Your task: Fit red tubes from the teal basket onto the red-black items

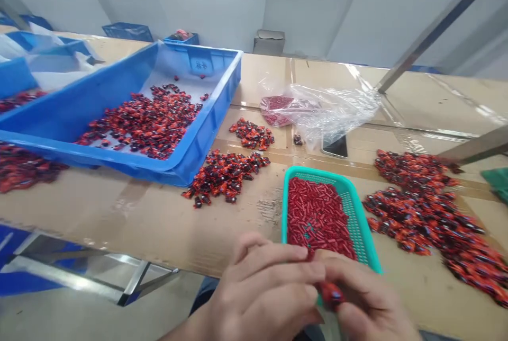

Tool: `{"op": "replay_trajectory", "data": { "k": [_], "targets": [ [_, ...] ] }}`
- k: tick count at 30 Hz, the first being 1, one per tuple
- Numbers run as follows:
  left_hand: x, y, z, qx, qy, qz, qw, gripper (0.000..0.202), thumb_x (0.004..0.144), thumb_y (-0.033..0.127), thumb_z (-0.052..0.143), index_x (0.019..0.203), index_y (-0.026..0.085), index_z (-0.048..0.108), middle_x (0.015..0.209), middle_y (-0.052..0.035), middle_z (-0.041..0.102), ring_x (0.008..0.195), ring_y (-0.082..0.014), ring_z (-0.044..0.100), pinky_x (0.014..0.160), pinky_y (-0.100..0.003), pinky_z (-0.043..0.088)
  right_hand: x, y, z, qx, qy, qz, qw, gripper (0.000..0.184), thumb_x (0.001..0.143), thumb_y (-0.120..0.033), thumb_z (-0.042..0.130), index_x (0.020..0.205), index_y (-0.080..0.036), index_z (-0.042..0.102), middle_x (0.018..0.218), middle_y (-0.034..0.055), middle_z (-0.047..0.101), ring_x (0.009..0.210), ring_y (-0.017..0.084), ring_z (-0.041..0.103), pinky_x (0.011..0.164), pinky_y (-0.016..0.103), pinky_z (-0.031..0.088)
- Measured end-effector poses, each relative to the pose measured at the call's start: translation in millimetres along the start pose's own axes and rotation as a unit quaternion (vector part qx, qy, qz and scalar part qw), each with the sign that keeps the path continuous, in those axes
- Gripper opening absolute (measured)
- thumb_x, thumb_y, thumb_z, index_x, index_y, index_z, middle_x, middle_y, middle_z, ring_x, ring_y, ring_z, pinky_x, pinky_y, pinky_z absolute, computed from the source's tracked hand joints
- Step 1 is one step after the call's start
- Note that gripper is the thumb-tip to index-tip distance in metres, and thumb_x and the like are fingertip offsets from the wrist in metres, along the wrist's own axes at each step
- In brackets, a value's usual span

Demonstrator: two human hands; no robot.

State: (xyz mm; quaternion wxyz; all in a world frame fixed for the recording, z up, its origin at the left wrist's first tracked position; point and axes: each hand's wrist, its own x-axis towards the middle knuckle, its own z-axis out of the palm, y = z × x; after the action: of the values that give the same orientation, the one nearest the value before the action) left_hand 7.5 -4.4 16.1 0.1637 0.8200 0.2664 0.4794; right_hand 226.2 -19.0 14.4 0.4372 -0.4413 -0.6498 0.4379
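Note:
My right hand (367, 296) pinches a small glossy red-and-black piece (332, 295) between thumb and fingers. My left hand (270, 283) is closed right against it, its fingertips meeting those of the right hand; what it grips is hidden behind the fingers. Both hands are over the near end of a green plastic basket (359, 219). Many short dark-red sticks (315, 208) lie loose in that basket. To the right is a long heap of red-and-black pieces (428, 208) like the held one. Left of the basket, another heap of such pieces (226, 174) lies on the table.
A large blue crate (210, 124) holds more red-and-black pieces on white lining. Beyond the basket are a clear plastic bag (337, 108) with dark-red sticks and a phone (335, 146). Slanted metal posts (436, 28) rise at the right of the cardboard-covered table (159, 214).

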Motion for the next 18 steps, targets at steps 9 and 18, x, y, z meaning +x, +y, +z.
{"op": "replay_trajectory", "data": {
  "k": [9, 18],
  "targets": [
    [-22.8, 10.5, 15.6, -0.082, 0.040, -0.085, 0.992, 0.016, 0.105, 0.019, 0.065, 0.119, 0.024, 0.069, 0.091, 0.0039, 0.085, 0.075, -0.0105, 0.080, 0.095, -0.022, 0.057, -4.3, 1.5, 33.1, 0.066, -0.020, -0.003, 0.998, 0.061, 0.089, -0.076, 0.064, 0.078, -0.017, 0.073, 0.062, 0.0013, 0.056, 0.055, 0.015, 0.053, 0.051, 0.026, 0.043],
    [-4.9, 20.2, 14.2, -0.086, 0.084, -0.140, 0.983, 0.025, 0.104, 0.014, 0.066, 0.083, 0.023, 0.054, 0.098, 0.0051, 0.085, 0.066, -0.0056, 0.077, 0.078, -0.027, 0.058, -9.8, 6.2, 24.9, 0.070, 0.000, -0.004, 0.998, 0.053, 0.096, -0.070, 0.061, 0.105, -0.021, 0.081, 0.084, 0.0087, 0.077, 0.076, 0.022, 0.073, 0.075, 0.034, 0.060]
  ]
}}
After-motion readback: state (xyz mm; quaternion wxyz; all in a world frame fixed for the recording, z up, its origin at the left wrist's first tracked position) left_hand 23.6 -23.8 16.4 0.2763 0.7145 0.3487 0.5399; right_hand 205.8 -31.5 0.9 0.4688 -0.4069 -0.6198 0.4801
